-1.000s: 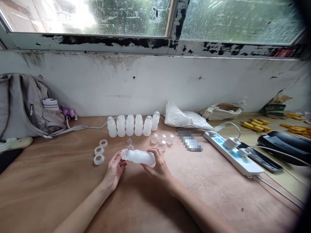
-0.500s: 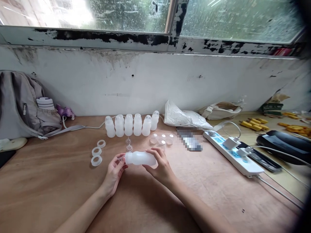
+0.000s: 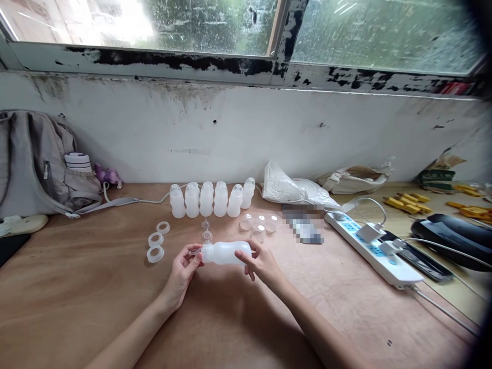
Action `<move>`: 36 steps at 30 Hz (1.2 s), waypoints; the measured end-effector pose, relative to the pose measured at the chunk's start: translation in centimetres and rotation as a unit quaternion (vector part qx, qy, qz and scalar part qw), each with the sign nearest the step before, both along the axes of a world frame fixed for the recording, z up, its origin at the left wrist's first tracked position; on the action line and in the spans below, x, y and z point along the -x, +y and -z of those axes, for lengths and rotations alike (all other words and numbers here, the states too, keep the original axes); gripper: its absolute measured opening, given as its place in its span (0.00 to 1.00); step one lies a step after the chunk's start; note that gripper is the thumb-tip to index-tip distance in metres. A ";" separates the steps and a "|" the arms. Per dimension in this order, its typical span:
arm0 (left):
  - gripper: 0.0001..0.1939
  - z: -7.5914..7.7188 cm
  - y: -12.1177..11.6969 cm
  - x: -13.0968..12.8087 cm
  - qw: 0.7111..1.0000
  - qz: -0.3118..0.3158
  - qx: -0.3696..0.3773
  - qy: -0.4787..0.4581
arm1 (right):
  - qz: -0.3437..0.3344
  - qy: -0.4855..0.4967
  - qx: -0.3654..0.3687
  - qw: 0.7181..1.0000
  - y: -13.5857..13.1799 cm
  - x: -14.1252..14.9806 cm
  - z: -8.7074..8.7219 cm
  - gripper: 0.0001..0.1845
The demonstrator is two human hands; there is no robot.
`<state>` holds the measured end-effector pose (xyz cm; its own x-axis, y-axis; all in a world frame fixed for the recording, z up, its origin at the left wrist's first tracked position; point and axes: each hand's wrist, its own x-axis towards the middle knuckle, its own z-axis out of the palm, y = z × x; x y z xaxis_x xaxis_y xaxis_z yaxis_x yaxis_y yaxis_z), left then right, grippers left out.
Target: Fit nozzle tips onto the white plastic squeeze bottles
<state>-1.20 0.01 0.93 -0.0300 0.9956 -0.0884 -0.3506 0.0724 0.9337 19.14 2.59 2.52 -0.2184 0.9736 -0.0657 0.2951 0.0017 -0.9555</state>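
Note:
A frosted white baby bottle [image 3: 226,252] lies sideways between my hands above the table. My left hand [image 3: 183,269] pinches the neck end, where a clear nipple [image 3: 195,251] pokes out to the left between the fingers. Around the bottle's base my right hand [image 3: 262,262] is closed, with the thumb along its near side. Just beyond the bottle sit two clear nipples [image 3: 206,234], one behind the other. White collar rings [image 3: 155,253] lie in a short row at the left. Several clear domed caps [image 3: 258,233] rest on the table to the right.
Several frosted bottles [image 3: 206,199] stand in a row toward the wall. A white power strip [image 3: 372,248] with plugs and cables crosses the right side, near a pixelated flat object [image 3: 303,223]. White plastic bags [image 3: 295,187] and a grey backpack [image 3: 34,159] lie against the wall.
My right hand has shifted its grip on the bottle's base, the thumb now lying along its near side. My left hand stays at the neck. The whole view has shifted slightly.

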 end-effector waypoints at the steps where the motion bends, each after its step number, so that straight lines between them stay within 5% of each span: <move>1: 0.16 0.1 0.1 0.1 1.000 0.006 -0.005 0.011 | -0.008 -0.008 0.017 1.000 0.1 -0.1 0.0 0.22; 7: 0.14 -0.6 0.4 0.9 0.994 0.051 -0.026 0.093 | -0.042 -0.051 0.140 0.988 0.1 -0.4 -0.3 0.35; 11: 0.14 -1.3 0.4 1.3 0.993 0.059 -0.027 0.098 | -0.033 -0.030 0.187 0.981 0.3 -0.4 0.1 0.35; 23: 0.19 -0.3 0.6 1.5 0.996 0.046 -0.018 0.075 | -0.036 0.003 0.119 0.992 0.2 0.5 0.3 0.23; 30: 0.12 -0.7 0.5 1.3 0.994 0.053 -0.027 0.088 | -0.043 -0.006 0.097 0.994 0.1 0.5 0.3 0.22; 36: 0.17 -0.4 0.5 1.4 0.982 0.101 -0.109 0.119 | -0.048 -0.006 0.107 0.993 0.3 0.2 0.6 0.27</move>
